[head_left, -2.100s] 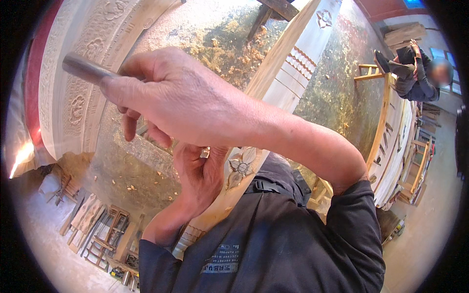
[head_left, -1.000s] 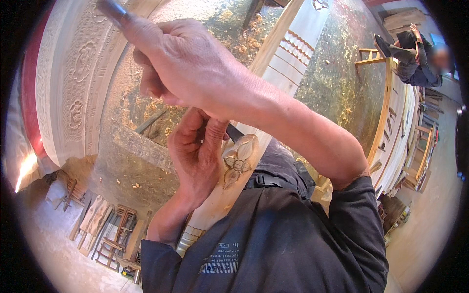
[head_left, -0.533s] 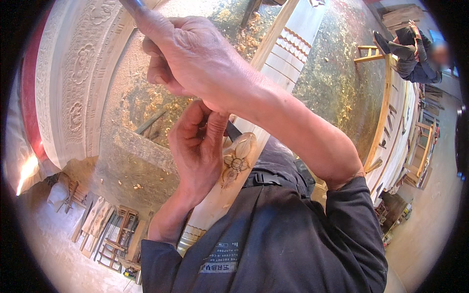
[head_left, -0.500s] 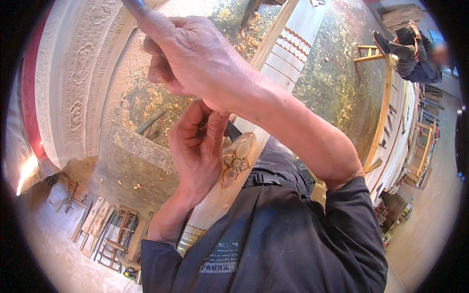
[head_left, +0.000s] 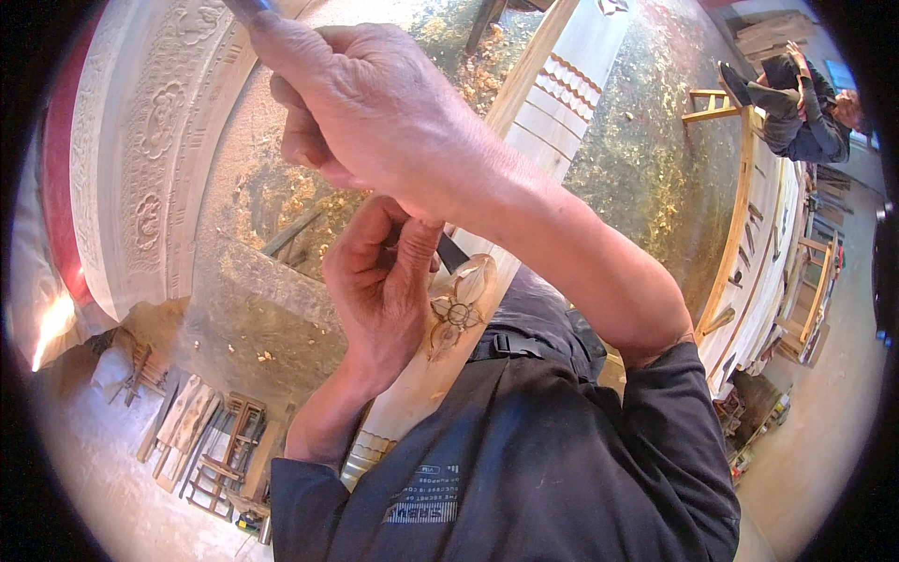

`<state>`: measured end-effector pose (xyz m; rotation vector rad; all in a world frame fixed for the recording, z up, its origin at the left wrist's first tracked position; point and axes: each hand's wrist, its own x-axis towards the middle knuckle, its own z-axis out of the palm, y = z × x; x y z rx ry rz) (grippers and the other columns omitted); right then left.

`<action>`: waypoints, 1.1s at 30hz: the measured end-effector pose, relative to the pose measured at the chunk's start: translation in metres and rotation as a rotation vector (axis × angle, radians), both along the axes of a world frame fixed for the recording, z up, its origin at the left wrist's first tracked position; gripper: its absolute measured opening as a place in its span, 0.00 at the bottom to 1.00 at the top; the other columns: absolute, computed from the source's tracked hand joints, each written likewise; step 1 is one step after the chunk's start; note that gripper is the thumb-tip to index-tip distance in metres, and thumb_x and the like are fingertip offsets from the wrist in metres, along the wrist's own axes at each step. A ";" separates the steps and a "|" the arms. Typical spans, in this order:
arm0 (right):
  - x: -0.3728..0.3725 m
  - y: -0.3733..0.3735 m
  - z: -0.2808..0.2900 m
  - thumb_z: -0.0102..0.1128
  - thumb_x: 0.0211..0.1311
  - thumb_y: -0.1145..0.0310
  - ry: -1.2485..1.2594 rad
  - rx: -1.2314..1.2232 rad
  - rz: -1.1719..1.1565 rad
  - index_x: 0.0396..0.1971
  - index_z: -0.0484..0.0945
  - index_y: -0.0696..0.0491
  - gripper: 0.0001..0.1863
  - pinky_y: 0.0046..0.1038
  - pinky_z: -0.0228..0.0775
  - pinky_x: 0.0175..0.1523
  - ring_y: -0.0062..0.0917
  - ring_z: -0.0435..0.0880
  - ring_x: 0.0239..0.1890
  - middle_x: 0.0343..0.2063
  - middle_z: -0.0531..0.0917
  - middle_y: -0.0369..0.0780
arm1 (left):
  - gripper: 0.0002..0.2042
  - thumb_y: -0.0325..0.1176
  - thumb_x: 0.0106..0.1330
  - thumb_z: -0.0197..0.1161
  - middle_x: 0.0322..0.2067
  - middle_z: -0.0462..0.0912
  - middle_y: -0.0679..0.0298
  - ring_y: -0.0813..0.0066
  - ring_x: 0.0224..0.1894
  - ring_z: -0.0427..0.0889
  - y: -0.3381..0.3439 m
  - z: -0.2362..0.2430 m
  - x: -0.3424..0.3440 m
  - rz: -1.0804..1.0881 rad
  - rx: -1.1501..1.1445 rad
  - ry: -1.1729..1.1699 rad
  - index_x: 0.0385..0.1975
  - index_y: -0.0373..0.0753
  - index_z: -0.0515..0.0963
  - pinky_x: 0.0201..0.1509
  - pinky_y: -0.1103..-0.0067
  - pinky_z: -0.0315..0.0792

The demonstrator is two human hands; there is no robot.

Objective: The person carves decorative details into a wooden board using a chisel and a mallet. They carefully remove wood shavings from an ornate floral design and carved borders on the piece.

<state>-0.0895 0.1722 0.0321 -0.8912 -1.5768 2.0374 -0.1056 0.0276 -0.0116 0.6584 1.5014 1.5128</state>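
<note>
My right hand [head_left: 361, 117] is closed around a dark cylindrical metal tool [head_left: 245, 9], its end reaching out past the thumb toward the top edge. Just below it, my left hand [head_left: 379, 281] grips a dark, flat-bladed chisel [head_left: 451, 247], mostly hidden by the fingers and the wrist above. The blade meets a long pale wooden beam [head_left: 562, 103] slanting beneath both arms against my body. A carved flower [head_left: 459, 314] lies on the beam beside my left thumb, and rows of scalloped grooves cross the beam farther up.
A large relief-carved pale panel [head_left: 140, 187] curves along the left. Wood shavings litter the dark ground [head_left: 646, 187]. At right, a person [head_left: 796, 122] sits, legs drawn up, beside a bench [head_left: 730, 253] with several tools. Wooden frames and boards [head_left: 220, 450] lean at lower left.
Compared with two seconds ago, both hands are higher up and the chisel blade shows beside my left thumb. Over the last half second they have barely shifted.
</note>
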 end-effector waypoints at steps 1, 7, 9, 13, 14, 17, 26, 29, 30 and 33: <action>0.000 0.000 0.000 0.49 0.76 0.43 0.011 0.020 -0.012 0.20 0.78 0.61 0.35 0.30 0.71 0.24 0.21 0.78 0.17 0.13 0.77 0.38 | 0.07 0.30 0.76 0.62 0.31 0.83 0.68 0.86 0.30 0.75 -0.001 -0.001 0.000 -0.001 0.004 0.015 0.40 0.32 0.82 0.34 0.84 0.68; 0.003 0.001 0.000 0.49 0.77 0.44 0.042 0.022 -0.028 0.22 0.80 0.61 0.35 0.31 0.71 0.23 0.22 0.78 0.17 0.13 0.78 0.39 | 0.07 0.30 0.76 0.63 0.31 0.83 0.68 0.85 0.30 0.74 0.001 -0.002 0.000 0.003 -0.004 0.019 0.42 0.32 0.82 0.33 0.84 0.68; 0.003 0.001 -0.001 0.48 0.77 0.44 0.058 0.001 -0.030 0.21 0.79 0.61 0.35 0.31 0.71 0.23 0.21 0.78 0.17 0.13 0.77 0.38 | 0.07 0.30 0.76 0.62 0.31 0.83 0.68 0.85 0.30 0.74 0.001 -0.001 0.000 0.001 -0.008 0.035 0.43 0.31 0.83 0.33 0.84 0.68; 0.001 0.001 -0.005 0.48 0.77 0.43 0.067 0.034 -0.046 0.22 0.79 0.60 0.34 0.29 0.70 0.21 0.20 0.78 0.17 0.12 0.77 0.38 | 0.08 0.30 0.76 0.62 0.31 0.84 0.67 0.85 0.30 0.75 0.001 -0.003 -0.001 -0.004 -0.015 0.053 0.43 0.31 0.82 0.32 0.84 0.68; 0.000 0.001 -0.005 0.48 0.77 0.44 0.079 0.022 -0.052 0.22 0.79 0.60 0.34 0.29 0.70 0.21 0.20 0.78 0.16 0.12 0.77 0.38 | 0.08 0.30 0.76 0.62 0.31 0.84 0.67 0.85 0.30 0.76 0.001 -0.003 -0.001 -0.003 -0.011 0.051 0.43 0.31 0.82 0.32 0.84 0.68; 0.000 0.000 -0.007 0.48 0.77 0.44 0.102 -0.002 -0.055 0.23 0.79 0.60 0.34 0.29 0.69 0.21 0.19 0.77 0.16 0.12 0.77 0.37 | 0.07 0.30 0.76 0.62 0.30 0.83 0.69 0.86 0.29 0.74 0.002 -0.003 0.000 0.012 -0.001 0.030 0.41 0.32 0.82 0.31 0.85 0.68; -0.003 0.002 -0.014 0.49 0.77 0.45 0.108 -0.052 -0.022 0.19 0.77 0.59 0.33 0.29 0.67 0.22 0.20 0.73 0.14 0.12 0.75 0.36 | 0.07 0.29 0.77 0.62 0.28 0.80 0.72 0.90 0.28 0.70 0.004 0.001 0.000 0.014 -0.047 0.042 0.36 0.32 0.80 0.31 0.88 0.63; -0.005 0.002 -0.015 0.49 0.76 0.46 0.098 -0.102 -0.016 0.19 0.77 0.59 0.32 0.29 0.65 0.22 0.20 0.72 0.14 0.11 0.74 0.36 | 0.08 0.29 0.77 0.62 0.28 0.80 0.72 0.90 0.29 0.69 0.004 0.003 0.000 0.008 -0.070 0.053 0.35 0.32 0.80 0.31 0.88 0.63; -0.006 0.002 -0.016 0.49 0.76 0.46 0.098 -0.109 -0.017 0.19 0.77 0.59 0.32 0.29 0.65 0.22 0.20 0.72 0.14 0.11 0.74 0.36 | 0.08 0.29 0.77 0.62 0.28 0.79 0.72 0.90 0.29 0.69 0.004 0.003 0.000 0.011 -0.071 0.061 0.35 0.32 0.80 0.32 0.88 0.63; -0.006 0.002 -0.017 0.50 0.77 0.47 0.101 -0.120 -0.020 0.19 0.77 0.59 0.32 0.29 0.64 0.21 0.20 0.71 0.14 0.12 0.74 0.36 | 0.08 0.29 0.76 0.62 0.27 0.79 0.72 0.89 0.30 0.70 0.005 0.003 0.000 0.007 -0.084 0.108 0.34 0.31 0.80 0.33 0.87 0.64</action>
